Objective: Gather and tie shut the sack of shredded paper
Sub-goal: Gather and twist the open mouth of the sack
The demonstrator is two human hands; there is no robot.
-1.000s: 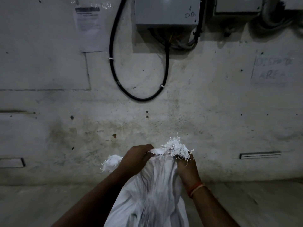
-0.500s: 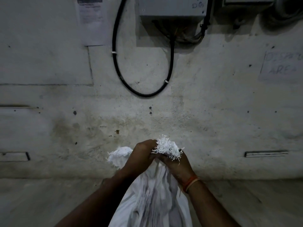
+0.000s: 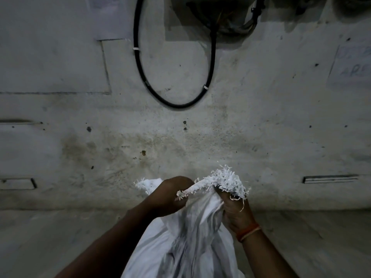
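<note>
A: Where is sack (image 3: 186,237)?
B: Bottom centre, on floor (image 3: 60,243), in front of wall (image 3: 261,127).
A: Hands?
B: Left hand (image 3: 170,195) on left of sack neck, right hand (image 3: 236,209) on right, frayed edge (image 3: 224,181) above it. Cable loop (image 3: 174,77) on wall behind, higher up.

Head-worn view, down, close, wall-facing.

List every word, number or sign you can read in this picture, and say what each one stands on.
None can be read for certain.
Chalked sign on the wall, at the right edge: blurred; faint strokes only, no letters sure.
Paper sheet at the top left: cut off and too dark to read.
Sack: no print showing.
</note>
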